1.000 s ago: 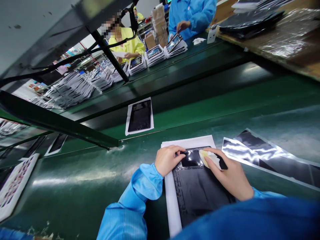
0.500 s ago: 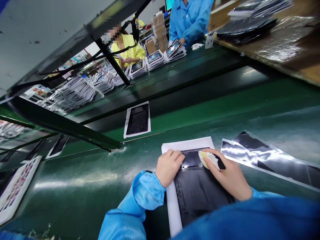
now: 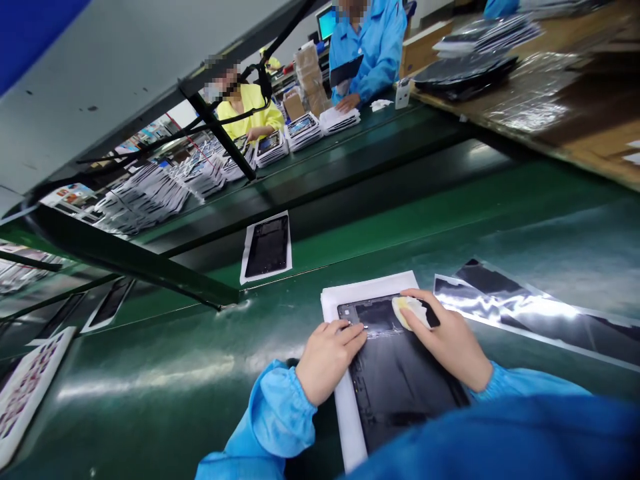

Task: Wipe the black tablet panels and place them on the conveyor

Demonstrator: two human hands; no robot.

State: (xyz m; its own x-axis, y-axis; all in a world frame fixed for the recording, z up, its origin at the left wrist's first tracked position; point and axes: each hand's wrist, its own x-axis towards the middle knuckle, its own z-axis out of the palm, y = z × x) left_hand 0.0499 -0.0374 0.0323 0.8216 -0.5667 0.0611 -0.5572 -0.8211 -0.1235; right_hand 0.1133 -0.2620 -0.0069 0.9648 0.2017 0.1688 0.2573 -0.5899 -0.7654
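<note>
A black tablet housing [image 3: 400,380] lies on a stack of white foam sheets [image 3: 345,413] on the green bench in front of me. My left hand [image 3: 327,357] rests at the housing's upper left edge, palm down and fingers stretched onto it. Between thumb and fingers, my right hand [image 3: 447,333] grips a crumpled white and yellowish cloth [image 3: 413,313], pressed against the housing's upper right part. Shiny clear film seems to cover the top section. The lower end of the housing is hidden by my blue sleeve.
Dark shiny sheets with white borders [image 3: 530,317] lie at right. Ahead, another black housing [image 3: 269,247] sits on white foam on the conveyor. A green metal brace [image 3: 135,253] crosses at left. Beyond, two co-workers handle stacked panels [image 3: 303,131]; a cardboard-covered table [image 3: 555,120] stands right.
My left hand has slid down and left, its fingers straightening and uncovering the housing's top left corner. My right hand stays on the cloth. The co-worker in blue has lifted a dark panel.
</note>
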